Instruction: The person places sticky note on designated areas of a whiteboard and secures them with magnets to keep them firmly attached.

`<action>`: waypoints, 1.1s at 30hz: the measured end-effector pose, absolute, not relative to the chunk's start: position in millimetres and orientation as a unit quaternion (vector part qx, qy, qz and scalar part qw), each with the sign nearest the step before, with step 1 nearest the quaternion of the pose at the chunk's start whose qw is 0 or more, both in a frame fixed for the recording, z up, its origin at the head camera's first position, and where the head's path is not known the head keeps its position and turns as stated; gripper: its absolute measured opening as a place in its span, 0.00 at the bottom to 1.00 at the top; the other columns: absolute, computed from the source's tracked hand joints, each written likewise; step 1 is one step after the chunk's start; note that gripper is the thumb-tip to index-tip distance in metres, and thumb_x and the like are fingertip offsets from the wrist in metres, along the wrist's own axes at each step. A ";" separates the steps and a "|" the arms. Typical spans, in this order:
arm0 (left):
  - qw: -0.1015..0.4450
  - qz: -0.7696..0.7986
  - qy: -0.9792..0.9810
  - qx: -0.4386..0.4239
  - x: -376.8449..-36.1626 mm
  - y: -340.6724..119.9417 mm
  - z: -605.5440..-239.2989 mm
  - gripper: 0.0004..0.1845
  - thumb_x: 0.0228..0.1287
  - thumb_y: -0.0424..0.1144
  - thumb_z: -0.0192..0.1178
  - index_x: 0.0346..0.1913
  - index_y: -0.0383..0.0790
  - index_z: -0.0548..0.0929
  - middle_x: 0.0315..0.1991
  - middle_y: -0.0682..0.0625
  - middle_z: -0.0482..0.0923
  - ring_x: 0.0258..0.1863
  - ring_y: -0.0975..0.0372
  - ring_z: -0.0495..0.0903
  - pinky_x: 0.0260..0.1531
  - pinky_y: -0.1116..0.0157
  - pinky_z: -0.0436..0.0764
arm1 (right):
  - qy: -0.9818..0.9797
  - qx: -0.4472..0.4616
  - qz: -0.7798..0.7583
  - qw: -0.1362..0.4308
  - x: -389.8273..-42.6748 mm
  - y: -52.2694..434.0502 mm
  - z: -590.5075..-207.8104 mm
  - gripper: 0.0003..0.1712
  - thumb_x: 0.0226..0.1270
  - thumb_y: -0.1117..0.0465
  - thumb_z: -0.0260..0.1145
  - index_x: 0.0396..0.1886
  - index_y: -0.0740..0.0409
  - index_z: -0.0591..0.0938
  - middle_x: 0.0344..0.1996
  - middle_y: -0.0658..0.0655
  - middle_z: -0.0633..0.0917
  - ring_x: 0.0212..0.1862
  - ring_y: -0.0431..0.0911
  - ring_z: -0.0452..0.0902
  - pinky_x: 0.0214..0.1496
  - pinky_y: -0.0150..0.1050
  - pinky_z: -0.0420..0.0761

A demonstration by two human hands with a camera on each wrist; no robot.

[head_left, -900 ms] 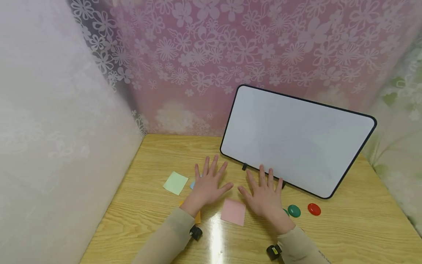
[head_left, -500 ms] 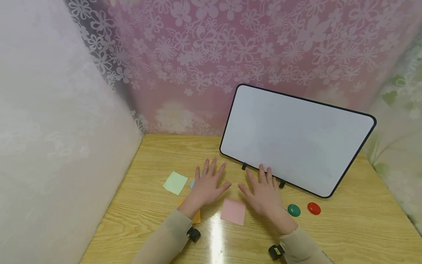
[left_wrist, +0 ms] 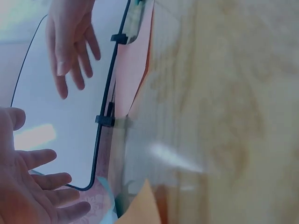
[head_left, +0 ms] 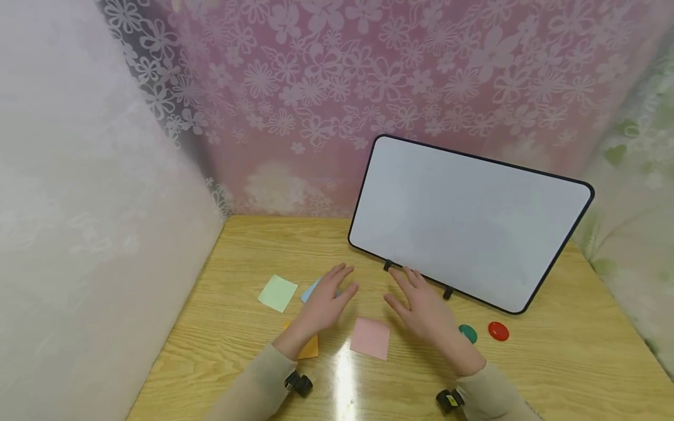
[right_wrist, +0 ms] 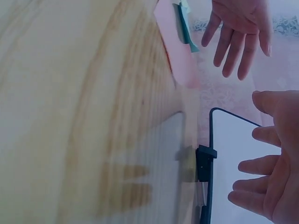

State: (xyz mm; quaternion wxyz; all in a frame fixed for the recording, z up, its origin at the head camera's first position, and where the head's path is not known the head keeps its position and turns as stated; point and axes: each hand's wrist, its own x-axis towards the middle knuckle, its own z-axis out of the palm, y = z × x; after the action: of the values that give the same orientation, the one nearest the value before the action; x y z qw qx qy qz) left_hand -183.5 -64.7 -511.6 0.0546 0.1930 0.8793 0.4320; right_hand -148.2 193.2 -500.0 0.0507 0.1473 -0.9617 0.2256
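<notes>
Pale wood-grain is showing across the desk [head_left: 247,351], where both hands are hovering with fingers spread and relaxed, holding nothing. The left hand [head_left: 323,301] is hanging just above a light blue square sticky note [head_left: 310,289], partly covering it, with a light green square sticky note [head_left: 277,293] lying just to its left and an orange sticky note [head_left: 308,346] peeking out beneath the wrist. The right hand [head_left: 423,307] is floating palm-down near the lower edge of a white, black-framed rectangular whiteboard [head_left: 468,222], which is leaning tilted on two small black clips [head_left: 387,265]. Between the two hands a pink square sticky note [head_left: 370,338] is lying flat on the desk, touched by neither. To the right of the right wrist a round green magnet [head_left: 468,334] and a round red magnet [head_left: 498,331] are sitting side by side, close together. In the wrist views each open palm is facing the other hand.
</notes>
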 end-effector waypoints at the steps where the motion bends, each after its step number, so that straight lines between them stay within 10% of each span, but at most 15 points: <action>1: 0.055 0.444 0.873 0.195 -182.1 -65.0 -511.8 0.34 0.86 0.59 0.47 0.82 0.43 0.68 0.84 0.39 0.57 0.82 0.44 0.56 0.76 0.39 0.61 | -0.960 0.150 0.230 0.050 -148.6 193.5 -499.5 0.39 0.84 0.41 0.61 0.84 0.54 0.67 0.80 0.70 0.66 0.79 0.69 0.61 0.69 0.71 0.71; 23: 0.021 0.645 0.752 0.133 -196.1 -65.3 -506.3 0.20 0.88 0.45 0.50 0.66 0.35 0.83 0.65 0.40 0.82 0.62 0.48 0.80 0.61 0.45 0.78 | -0.921 0.159 0.336 0.115 -150.3 257.3 -488.8 0.22 0.85 0.56 0.63 0.71 0.58 0.82 0.66 0.62 0.84 0.56 0.60 0.85 0.53 0.62 0.84; 33: 0.010 0.675 0.733 0.084 -220.0 -53.3 -497.9 0.17 0.86 0.43 0.53 0.61 0.36 0.85 0.59 0.40 0.84 0.53 0.52 0.83 0.55 0.48 0.81 | -0.915 0.126 0.346 0.166 -156.2 288.5 -479.0 0.22 0.84 0.56 0.64 0.70 0.59 0.82 0.65 0.68 0.83 0.57 0.71 0.83 0.53 0.72 0.82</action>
State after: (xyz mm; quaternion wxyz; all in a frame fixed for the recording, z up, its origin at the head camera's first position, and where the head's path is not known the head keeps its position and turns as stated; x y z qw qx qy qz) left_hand -220.0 -53.3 -497.9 0.0101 0.0842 0.7331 0.6748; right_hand -156.2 288.5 -479.0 0.1662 0.1264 -0.9147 0.3461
